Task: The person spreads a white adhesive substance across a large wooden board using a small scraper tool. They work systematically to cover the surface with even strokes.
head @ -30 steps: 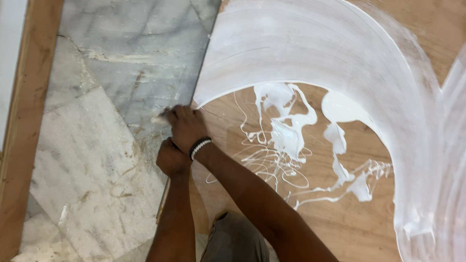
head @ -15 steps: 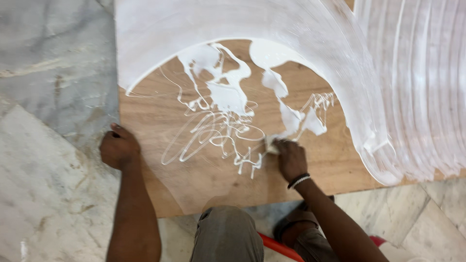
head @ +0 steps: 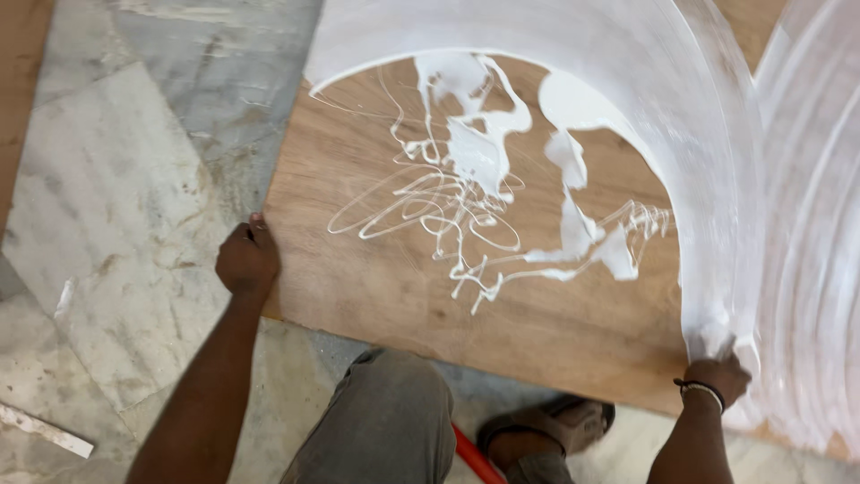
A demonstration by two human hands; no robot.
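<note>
A plywood board (head: 376, 287) lies flat on the marble floor (head: 116, 206). White glue is smeared over it in broad arcs (head: 717, 161), with thick squiggles and blobs (head: 466, 179) on the bare wood in the middle. My left hand (head: 246, 258) rests closed on the board's left edge. My right hand (head: 714, 375), with a band on its wrist, sits at the board's near edge on the wet glue and grips a small spreader, mostly hidden under the fingers.
My bent knee in grey trousers (head: 381, 421) and a sandalled foot (head: 546, 426) are just in front of the board. A red object (head: 470, 453) lies between them. A pale strip (head: 45, 430) lies on the floor at lower left.
My right hand swept from the board's left edge across the middle to the near right edge, spreading glue. My left hand stayed at the left edge. The view shifted.
</note>
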